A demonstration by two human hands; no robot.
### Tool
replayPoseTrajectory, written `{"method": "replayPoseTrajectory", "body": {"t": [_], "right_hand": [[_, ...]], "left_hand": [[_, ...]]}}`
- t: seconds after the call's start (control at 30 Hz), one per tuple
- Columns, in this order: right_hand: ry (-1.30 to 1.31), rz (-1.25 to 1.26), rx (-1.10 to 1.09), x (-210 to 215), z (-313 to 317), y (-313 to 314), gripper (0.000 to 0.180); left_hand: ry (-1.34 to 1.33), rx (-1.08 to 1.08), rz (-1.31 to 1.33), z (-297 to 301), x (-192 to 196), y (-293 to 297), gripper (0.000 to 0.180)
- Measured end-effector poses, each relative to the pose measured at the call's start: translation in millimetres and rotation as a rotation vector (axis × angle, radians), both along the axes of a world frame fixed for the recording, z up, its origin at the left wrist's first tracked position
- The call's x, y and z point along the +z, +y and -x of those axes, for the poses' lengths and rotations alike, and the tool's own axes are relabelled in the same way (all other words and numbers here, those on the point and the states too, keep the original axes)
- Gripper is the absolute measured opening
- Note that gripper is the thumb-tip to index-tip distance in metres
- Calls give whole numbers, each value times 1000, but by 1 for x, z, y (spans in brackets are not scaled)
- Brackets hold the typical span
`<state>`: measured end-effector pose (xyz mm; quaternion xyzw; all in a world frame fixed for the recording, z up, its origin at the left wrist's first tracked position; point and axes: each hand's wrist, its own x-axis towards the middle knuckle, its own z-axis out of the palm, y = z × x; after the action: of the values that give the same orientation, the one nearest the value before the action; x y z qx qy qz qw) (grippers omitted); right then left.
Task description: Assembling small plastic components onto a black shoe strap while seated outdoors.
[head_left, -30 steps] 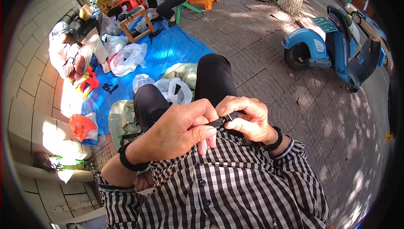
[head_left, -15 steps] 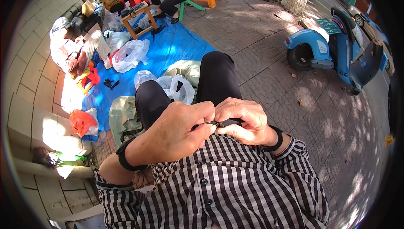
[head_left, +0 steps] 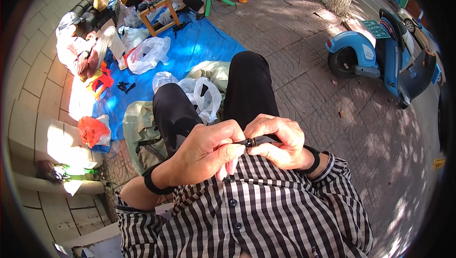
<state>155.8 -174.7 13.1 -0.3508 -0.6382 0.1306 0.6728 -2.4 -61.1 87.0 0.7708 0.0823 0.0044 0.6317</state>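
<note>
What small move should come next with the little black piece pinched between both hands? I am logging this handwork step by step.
Probably a slight push of the two hands toward each other. The left hand and the right hand both pinch the small black part at their fingertips, just above the checked shirt. What the part is, or whether it is fully joined, cannot be told.

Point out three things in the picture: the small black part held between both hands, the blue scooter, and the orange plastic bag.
small black part (head_left: pixel 254 141), head view, its exposed middle between the fingertips.
blue scooter (head_left: pixel 354 49), head view, its blue rear body panel.
orange plastic bag (head_left: pixel 91 130), head view, centre of the bag.
</note>
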Motion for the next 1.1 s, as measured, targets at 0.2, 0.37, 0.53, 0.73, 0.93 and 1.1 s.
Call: {"method": "replayPoseTrajectory", "body": {"t": [0.2, 0.37, 0.53, 0.73, 0.93, 1.1], "right_hand": [[-100, -91, -61, 4, 3, 1, 23], [-205, -128, -67, 8, 0, 1, 22], [-178, 2, 114, 20, -10, -2, 18], [21, 317, 377, 18, -20, -3, 23], [-115, 253, 237, 25, -14, 0, 34], [-181, 89, 62, 20, -6, 1, 17]], "left_hand": [[-151, 130, -194, 2, -2, -15, 7], [-242, 175, -302, 3, -14, -16, 9], [-254, 187, -311, 3, -15, -11, 10], [15, 161, 19, 2, 3, -6, 9], [65, 111, 71, 4, 4, -1, 9], [82, 69, 251, 6, 4, 5, 14]]}}
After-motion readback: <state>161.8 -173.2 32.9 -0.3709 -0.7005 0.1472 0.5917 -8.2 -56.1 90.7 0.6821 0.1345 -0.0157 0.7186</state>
